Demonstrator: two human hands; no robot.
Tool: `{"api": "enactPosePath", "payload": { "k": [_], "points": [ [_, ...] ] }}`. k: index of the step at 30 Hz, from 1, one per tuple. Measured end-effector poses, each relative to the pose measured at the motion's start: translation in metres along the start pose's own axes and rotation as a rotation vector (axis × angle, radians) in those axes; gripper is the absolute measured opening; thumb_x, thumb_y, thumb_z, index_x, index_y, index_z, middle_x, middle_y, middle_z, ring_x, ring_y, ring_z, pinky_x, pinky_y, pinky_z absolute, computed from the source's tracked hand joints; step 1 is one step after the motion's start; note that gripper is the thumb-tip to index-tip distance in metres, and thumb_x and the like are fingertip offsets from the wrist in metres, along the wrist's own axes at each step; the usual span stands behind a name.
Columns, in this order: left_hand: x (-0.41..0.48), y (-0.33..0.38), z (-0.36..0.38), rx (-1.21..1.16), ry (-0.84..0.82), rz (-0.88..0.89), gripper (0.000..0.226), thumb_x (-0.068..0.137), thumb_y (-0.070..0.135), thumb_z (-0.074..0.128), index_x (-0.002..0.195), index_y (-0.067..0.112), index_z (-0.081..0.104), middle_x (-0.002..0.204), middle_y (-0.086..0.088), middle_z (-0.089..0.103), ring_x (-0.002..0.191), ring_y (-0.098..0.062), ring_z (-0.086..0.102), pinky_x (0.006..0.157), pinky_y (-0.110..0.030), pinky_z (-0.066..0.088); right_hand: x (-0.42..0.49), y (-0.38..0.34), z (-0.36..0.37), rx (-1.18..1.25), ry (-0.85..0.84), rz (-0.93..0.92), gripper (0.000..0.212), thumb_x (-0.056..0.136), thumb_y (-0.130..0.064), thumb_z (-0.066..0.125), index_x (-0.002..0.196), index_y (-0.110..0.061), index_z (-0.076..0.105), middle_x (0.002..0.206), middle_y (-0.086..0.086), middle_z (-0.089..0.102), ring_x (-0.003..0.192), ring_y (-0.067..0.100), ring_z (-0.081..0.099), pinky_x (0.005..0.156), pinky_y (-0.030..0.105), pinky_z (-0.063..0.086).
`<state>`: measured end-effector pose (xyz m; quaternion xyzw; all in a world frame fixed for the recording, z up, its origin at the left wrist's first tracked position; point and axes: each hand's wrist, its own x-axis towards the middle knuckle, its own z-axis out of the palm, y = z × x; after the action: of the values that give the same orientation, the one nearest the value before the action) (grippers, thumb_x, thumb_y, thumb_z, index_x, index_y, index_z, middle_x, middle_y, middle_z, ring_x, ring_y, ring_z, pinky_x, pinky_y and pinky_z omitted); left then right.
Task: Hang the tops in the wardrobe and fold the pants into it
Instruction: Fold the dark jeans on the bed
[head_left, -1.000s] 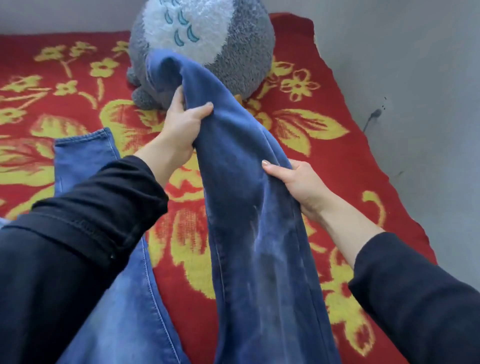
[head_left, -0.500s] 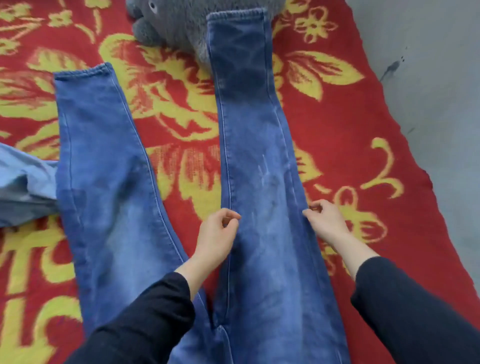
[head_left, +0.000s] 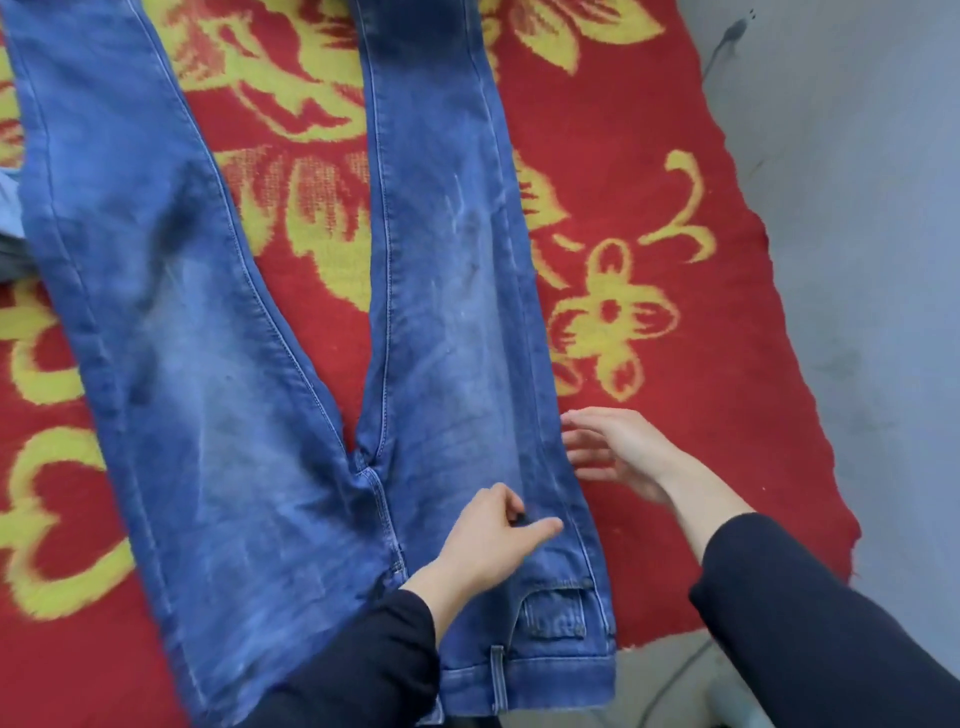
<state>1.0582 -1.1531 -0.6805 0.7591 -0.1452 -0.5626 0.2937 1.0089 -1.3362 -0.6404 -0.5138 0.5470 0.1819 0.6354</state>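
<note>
**Two hands at the hip of a pair of jeans spread on a blanket**

One pair of blue jeans (head_left: 218, 395) is shown laid flat, filling most of the left and centre of the frame. The waistband is seen at the lower centre, and the two legs are spread apart in a V toward the top edge, where their ends are cut off by the frame. A back pocket (head_left: 555, 613) is visible near the waistband at the lower centre right. The jeans are supported by a red blanket (head_left: 670, 104) patterned with yellow flowers, which is exposed between the legs and along both sides. A grey floor (head_left: 857, 260) is seen along the right edge of the frame, beside the ragged border of the blanket. A small patch of pale blue cloth (head_left: 8, 187) is glimpsed at the left edge, partly covered by the left leg of the jeans.

The left hand (head_left: 488, 540) is placed on the denim at lower centre, just above the pocket; its thumb and forefinger are brought together on a small fold of the fabric, which is pinched between them. The right hand (head_left: 618, 452) is held at centre right, beside the outer seam of the right leg, with its fingers loose and spread and nothing grasped; whether the fingertips are touching the seam cannot be told. Both forearms are covered by dark sleeves (head_left: 810, 613), which enter from the lower edge of the frame.
</note>
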Motion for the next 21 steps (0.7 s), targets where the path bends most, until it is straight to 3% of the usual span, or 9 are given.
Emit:
{"api": "enactPosePath", "payload": {
  "k": [2,4,7,8,10,13,16,18,21],
  "points": [
    [-0.011,0.000,0.017,0.078,-0.010,0.000,0.053,0.068,0.068,0.066,0.083,0.019,0.050,0.091,0.009,0.045,0.085,-0.010,0.045,0.068,-0.022,0.038,-0.002,-0.003,0.005,0.020,-0.076,0.036,0.023,0.097,-0.035,0.048,0.104,-0.018,0.062,0.088,0.004,0.071,0.077,0.019,0.065,0.080,0.037,0.048],
    [-0.015,0.004,0.029,0.106,0.014,-0.022,0.055,0.071,0.072,0.060,0.083,0.020,0.052,0.101,0.007,0.040,0.102,-0.012,0.038,0.082,-0.027,0.042,-0.004,-0.009,0.016,0.032,-0.168,0.062,0.025,0.097,-0.033,0.044,0.110,-0.017,0.058,0.090,0.008,0.071,0.078,0.023,0.065,0.084,0.040,0.048],
    [-0.012,0.007,0.036,0.078,0.106,-0.064,0.037,0.082,0.053,0.059,0.076,0.017,0.055,0.108,0.000,0.041,0.111,-0.019,0.036,0.091,-0.038,0.043,-0.008,-0.020,0.037,-0.006,-0.291,0.080,0.023,0.095,-0.025,0.046,0.115,-0.015,0.054,0.089,0.014,0.068,0.079,0.029,0.066,0.080,0.038,0.052],
    [-0.011,0.006,0.034,0.039,0.119,-0.062,0.031,0.083,0.043,0.060,0.070,0.016,0.052,0.104,-0.001,0.043,0.107,-0.020,0.040,0.087,-0.036,0.044,-0.007,-0.023,0.044,-0.060,-0.295,0.066,0.021,0.094,-0.025,0.050,0.113,-0.015,0.053,0.089,0.014,0.066,0.077,0.028,0.065,0.076,0.036,0.053],
    [-0.017,0.000,0.027,-0.142,0.072,-0.028,0.032,0.079,0.025,0.063,0.059,0.017,0.039,0.085,0.001,0.042,0.080,-0.015,0.046,0.065,-0.026,0.041,-0.004,-0.029,0.056,-0.257,-0.201,-0.026,0.023,0.092,-0.033,0.060,0.103,-0.014,0.051,0.082,0.008,0.058,0.067,0.022,0.062,0.064,0.031,0.052],
    [-0.042,-0.010,0.000,-0.465,-0.092,-0.016,0.028,0.071,0.009,0.059,0.056,0.019,0.037,0.057,0.008,0.037,0.051,-0.008,0.033,0.045,-0.017,0.029,0.003,-0.040,0.077,-0.407,0.031,-0.184,0.028,0.087,-0.031,0.068,0.090,-0.011,0.050,0.067,0.004,0.046,0.053,0.015,0.048,0.047,0.022,0.041],
    [-0.067,-0.026,-0.035,-0.695,-0.134,-0.013,0.012,0.056,0.007,0.048,0.058,0.016,0.040,0.054,0.005,0.036,0.050,-0.009,0.031,0.046,-0.019,0.027,0.002,-0.062,0.111,-0.211,0.121,-0.250,0.019,0.077,-0.014,0.070,0.077,-0.013,0.051,0.066,0.008,0.043,0.056,0.018,0.041,0.045,0.023,0.034],
    [-0.082,-0.038,-0.062,-0.790,-0.106,-0.009,0.015,0.051,0.005,0.044,0.063,0.012,0.041,0.056,0.001,0.036,0.050,-0.011,0.033,0.048,-0.023,0.025,-0.005,-0.083,0.143,-0.170,0.182,-0.365,0.030,0.065,-0.014,0.072,0.058,-0.019,0.043,0.059,0.002,0.036,0.059,0.016,0.036,0.050,0.027,0.029],
    [-0.112,-0.063,-0.109,-0.833,-0.016,0.019,0.016,0.046,0.001,0.040,0.054,0.015,0.044,0.052,0.000,0.040,0.046,-0.011,0.036,0.044,-0.020,0.025,-0.026,-0.112,0.206,-0.208,0.149,-0.608,0.044,0.067,-0.012,0.071,0.049,-0.018,0.032,0.057,-0.003,0.029,0.055,0.009,0.027,0.049,0.021,0.022]
  ]
}}
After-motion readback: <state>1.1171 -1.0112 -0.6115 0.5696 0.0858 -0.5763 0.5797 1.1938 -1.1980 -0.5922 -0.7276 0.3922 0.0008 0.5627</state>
